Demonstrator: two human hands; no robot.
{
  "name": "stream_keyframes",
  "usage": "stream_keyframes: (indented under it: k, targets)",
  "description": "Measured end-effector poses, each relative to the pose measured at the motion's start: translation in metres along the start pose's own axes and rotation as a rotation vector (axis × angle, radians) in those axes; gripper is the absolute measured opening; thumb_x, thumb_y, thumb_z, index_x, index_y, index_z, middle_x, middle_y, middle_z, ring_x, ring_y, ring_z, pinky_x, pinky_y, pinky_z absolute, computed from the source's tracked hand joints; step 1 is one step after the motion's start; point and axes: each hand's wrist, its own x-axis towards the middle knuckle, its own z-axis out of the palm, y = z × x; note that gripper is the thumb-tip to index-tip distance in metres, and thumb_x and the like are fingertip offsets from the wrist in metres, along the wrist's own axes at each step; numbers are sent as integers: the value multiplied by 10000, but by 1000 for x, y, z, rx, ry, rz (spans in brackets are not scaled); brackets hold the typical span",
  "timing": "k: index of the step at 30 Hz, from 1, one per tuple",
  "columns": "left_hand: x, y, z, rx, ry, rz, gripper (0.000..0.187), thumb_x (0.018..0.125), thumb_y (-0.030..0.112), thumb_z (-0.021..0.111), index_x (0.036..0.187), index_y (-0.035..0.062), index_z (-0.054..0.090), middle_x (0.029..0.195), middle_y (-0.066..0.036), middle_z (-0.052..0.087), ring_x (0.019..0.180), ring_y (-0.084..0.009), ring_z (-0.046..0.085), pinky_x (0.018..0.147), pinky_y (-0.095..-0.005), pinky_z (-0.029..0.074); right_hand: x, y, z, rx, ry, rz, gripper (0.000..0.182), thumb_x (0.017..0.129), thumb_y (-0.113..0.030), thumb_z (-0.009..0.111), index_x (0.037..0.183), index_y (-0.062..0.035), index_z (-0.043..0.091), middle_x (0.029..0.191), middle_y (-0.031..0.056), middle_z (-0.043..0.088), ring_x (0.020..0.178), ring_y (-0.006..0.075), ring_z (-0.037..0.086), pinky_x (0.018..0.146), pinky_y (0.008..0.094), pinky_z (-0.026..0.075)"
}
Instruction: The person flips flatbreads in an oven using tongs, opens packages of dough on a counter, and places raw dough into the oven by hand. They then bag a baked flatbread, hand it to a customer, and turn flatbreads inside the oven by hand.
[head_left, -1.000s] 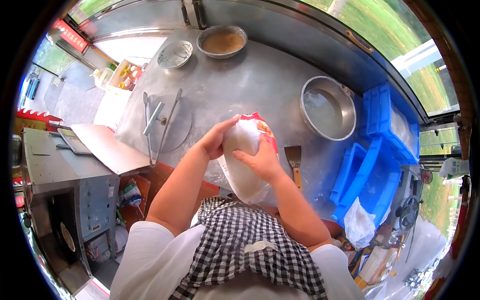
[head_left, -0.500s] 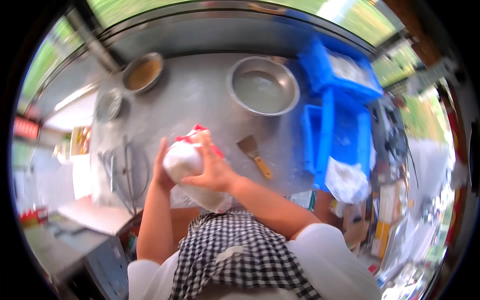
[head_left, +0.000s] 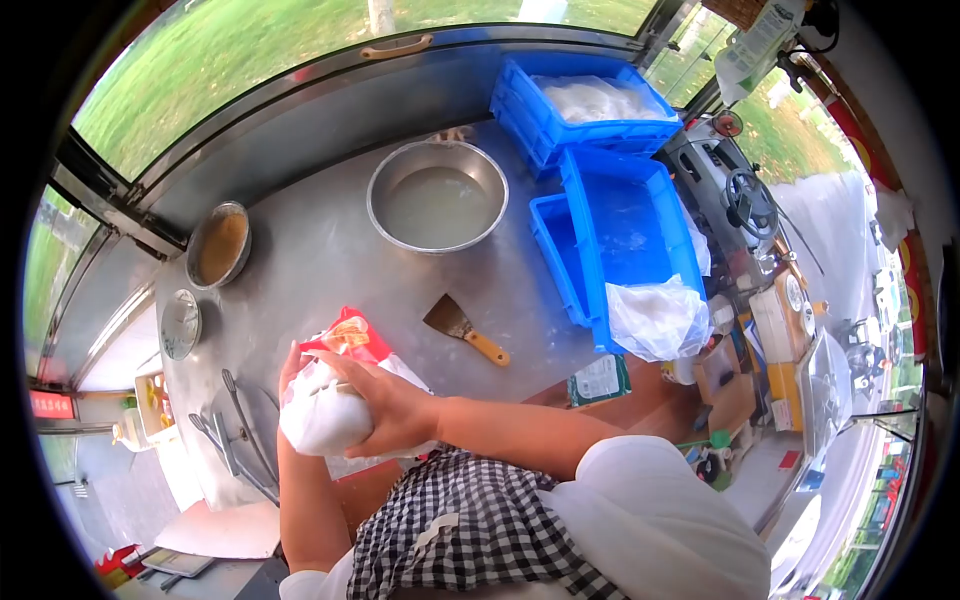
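A bulging white plastic bag with red printing (head_left: pixel 325 415) is between my two hands, low over the near edge of the metal table. My left hand (head_left: pixel 291 364) is closed round its left side, mostly hidden behind it. Fingers curved, my right hand (head_left: pixel 392 402) grips the bag from the right and over the top. The red printed end of the bag sticks out beyond my fingers. What fills the bag cannot be seen. Just to the right, a scraper (head_left: pixel 452 317) with a yellow handle lies on the table, apart from my hands.
A large metal basin (head_left: pixel 437 245) of cloudy liquid stands farther back. A bowl of brown liquid (head_left: pixel 220 248) and a smaller metal bowl (head_left: pixel 181 325) are at left, above some tongs (head_left: pixel 250 420). Blue crates (head_left: pixel 584 240) and crumpled plastic (head_left: pixel 655 318) occupy the right side.
The view has turned, and surrounding things sit further left. The bag has tilted, bringing its bulging white end toward me and showing more red print. Both hands still hold it.
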Motion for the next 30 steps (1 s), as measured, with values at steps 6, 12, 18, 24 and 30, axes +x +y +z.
stream_keyframes:
  k: [6, 12, 18, 24, 30]
  targets:
    - [29, -2, -30, 296, 120, 210, 595, 1031, 471, 420, 1363, -17, 496, 1365, -168, 562, 1284, -305, 516, 1106, -458, 392, -8, -19, -53, 147, 524, 11, 1150, 641, -237, 923, 1510, -1, 209, 1398, 186, 472, 1300, 297, 479, 1083, 422, 405]
    - [35, -57, 18, 775, 388, 148, 440, 986, 277, 544, 1315, -15, 545, 1288, -130, 612, 1194, -235, 568, 1005, -399, 450, -31, -42, -161, 662, 1038, -27, 629, 825, -189, 789, 1358, -51, 486, 1199, 77, 594, 1102, 214, 596, 935, 383, 511]
    - [66, -109, 69, 1344, 541, 215, 713, 834, 226, 763, 1401, -59, 438, 1271, -172, 598, 1199, -238, 566, 999, -365, 452, -61, -14, -252, 703, 1223, -145, 712, 819, -174, 787, 1419, -102, 410, 1288, 77, 535, 1172, 240, 550, 978, 412, 488]
    - [83, -130, 83, 1624, 571, 158, 749, 757, 246, 807, 1355, -55, 470, 1212, -159, 640, 1102, -238, 633, 928, -360, 511, -70, 4, -293, 682, 1250, -120, 739, 804, -169, 796, 1426, -112, 403, 1294, 75, 528, 1177, 243, 546, 976, 449, 499]
    - [81, -159, 92, 1555, 600, 107, 604, 768, 217, 776, 1268, -21, 535, 1171, -156, 663, 1093, -269, 652, 936, -371, 512, -68, 17, -338, 681, 1256, -94, 652, 819, -230, 768, 1372, -57, 469, 1218, 100, 586, 1083, 253, 608, 926, 435, 535]
